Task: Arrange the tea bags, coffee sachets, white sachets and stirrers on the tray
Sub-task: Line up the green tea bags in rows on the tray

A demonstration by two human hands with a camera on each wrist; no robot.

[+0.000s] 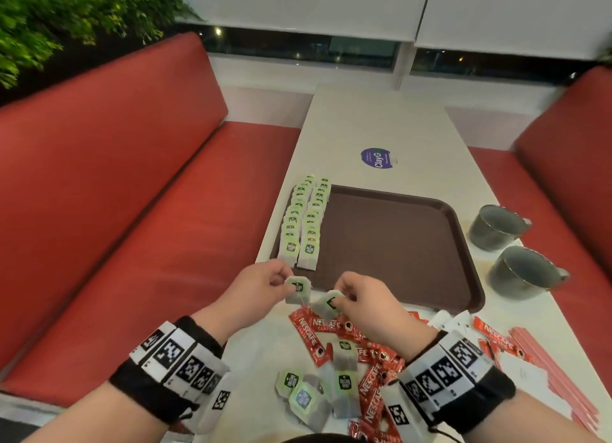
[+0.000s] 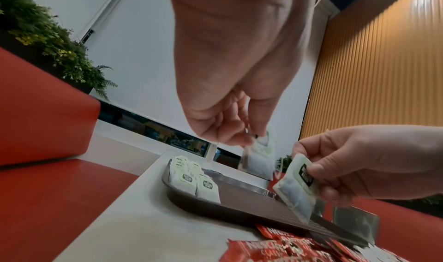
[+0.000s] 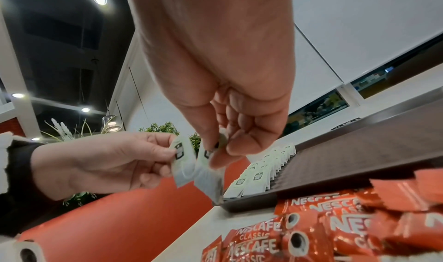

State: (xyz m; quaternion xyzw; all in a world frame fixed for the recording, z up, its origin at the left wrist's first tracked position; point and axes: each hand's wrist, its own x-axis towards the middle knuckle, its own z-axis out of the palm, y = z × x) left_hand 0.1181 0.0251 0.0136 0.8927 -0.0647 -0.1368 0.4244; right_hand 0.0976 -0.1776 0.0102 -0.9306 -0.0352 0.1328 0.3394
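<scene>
Just before the tray (image 1: 390, 244), above loose coffee sachets (image 1: 318, 330), the left hand (image 1: 261, 287) pinches one tea bag (image 1: 298, 288) and the right hand (image 1: 367, 297) pinches another (image 1: 326, 305). Two rows of tea bags (image 1: 303, 220) fill the tray's left edge. Two cups (image 1: 510, 250), white sachets (image 1: 453, 320) and stirrers (image 1: 556, 376) lie on the right.

Tea bags (image 1: 303, 222): two overlapping rows on brown tray (image 1: 397, 244) left edge; red coffee sachets (image 1: 334, 326), white sachets (image 1: 453, 320), pink stirrers (image 1: 559, 386) loose on table.
</scene>
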